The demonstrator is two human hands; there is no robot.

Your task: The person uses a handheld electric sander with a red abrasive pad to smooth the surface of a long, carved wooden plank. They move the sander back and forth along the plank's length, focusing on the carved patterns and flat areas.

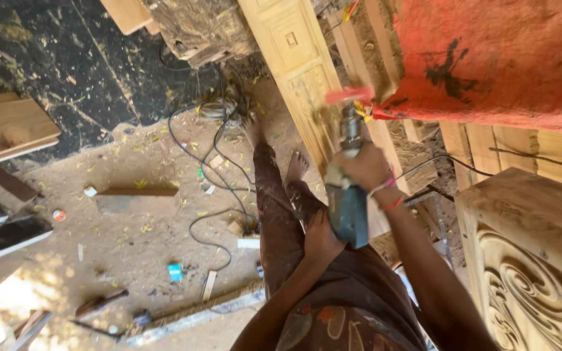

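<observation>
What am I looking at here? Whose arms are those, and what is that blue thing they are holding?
The picture comes from a camera worn on a person's head, looking down, so the arms are that person's own. The right hand grips the front of a blue power tool, and the left hand supports its back end. The spinning tip is blurred where it meets a long carved wooden post. Below you see bare feet on a dusty floor scattered with wood chips, a black cable and a wooden block. On the right stands another carved block with swirls.
</observation>
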